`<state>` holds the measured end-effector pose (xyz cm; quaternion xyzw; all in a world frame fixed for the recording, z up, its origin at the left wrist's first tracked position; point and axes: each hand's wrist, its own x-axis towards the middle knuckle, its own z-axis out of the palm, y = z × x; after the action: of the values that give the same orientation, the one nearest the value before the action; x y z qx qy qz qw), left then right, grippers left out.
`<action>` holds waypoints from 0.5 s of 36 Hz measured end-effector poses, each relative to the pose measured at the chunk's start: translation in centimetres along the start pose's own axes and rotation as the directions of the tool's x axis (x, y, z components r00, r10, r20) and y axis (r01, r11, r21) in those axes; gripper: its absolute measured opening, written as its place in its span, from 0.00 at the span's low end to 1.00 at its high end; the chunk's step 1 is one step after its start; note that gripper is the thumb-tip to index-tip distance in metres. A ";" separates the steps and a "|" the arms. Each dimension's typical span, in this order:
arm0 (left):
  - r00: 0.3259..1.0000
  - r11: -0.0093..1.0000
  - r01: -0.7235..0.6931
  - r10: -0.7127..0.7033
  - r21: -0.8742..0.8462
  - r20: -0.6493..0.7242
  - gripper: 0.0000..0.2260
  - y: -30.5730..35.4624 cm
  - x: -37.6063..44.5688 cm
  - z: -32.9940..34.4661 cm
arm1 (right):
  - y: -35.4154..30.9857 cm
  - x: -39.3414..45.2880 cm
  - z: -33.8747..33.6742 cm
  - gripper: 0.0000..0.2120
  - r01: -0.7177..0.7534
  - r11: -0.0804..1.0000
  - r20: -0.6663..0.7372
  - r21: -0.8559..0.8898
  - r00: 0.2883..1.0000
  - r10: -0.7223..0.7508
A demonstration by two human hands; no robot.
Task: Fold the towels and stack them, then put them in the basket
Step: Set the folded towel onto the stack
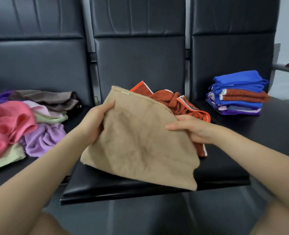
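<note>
Two hands hold one tan towel (138,139) at frame centre.
Your left hand (93,122) grips its left edge, your right hand (193,128) pinches its right edge; folded stack (237,93) sits upper right.

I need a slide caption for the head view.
Both hands hold a tan towel over the middle seat.

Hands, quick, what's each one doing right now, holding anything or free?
Left hand: grips the left edge of the tan towel, thumb on top.
Right hand: holds the same towel's right edge, fingers on top.
</note>
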<state>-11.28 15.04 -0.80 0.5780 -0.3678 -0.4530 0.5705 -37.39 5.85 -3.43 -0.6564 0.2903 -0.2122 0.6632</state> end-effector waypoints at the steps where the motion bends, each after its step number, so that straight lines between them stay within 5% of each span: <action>1: 1.000 0.999 -0.020 0.019 -0.038 -0.012 0.14 0.5 -0.5 -0.1 | -0.2 -0.4 -0.3 0.13 -0.028 0.999 0.034 -0.043 0.999 0.030; 8: 0.982 0.974 -0.165 0.148 -0.157 -0.113 0.15 2.9 -3.3 -1.1 | -0.4 -2.6 -1.3 0.41 0.003 0.999 -0.042 -0.037 0.999 -0.004; 15: 0.984 0.950 -0.180 0.172 -0.256 -0.052 0.16 4.4 -5.2 -0.9 | -4.1 -5.1 -0.4 0.12 0.224 0.927 -0.284 0.301 0.949 -0.137; 18: 0.984 0.943 -0.166 0.177 -0.288 0.013 0.16 4.7 -5.4 -0.5 | -5.2 -5.2 -0.9 0.14 0.294 0.895 -0.370 0.336 0.915 -0.162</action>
<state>-12.08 19.95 4.36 0.4465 -0.3586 -0.4611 0.6779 -41.33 8.35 2.34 -0.4978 0.2705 -0.4499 0.6904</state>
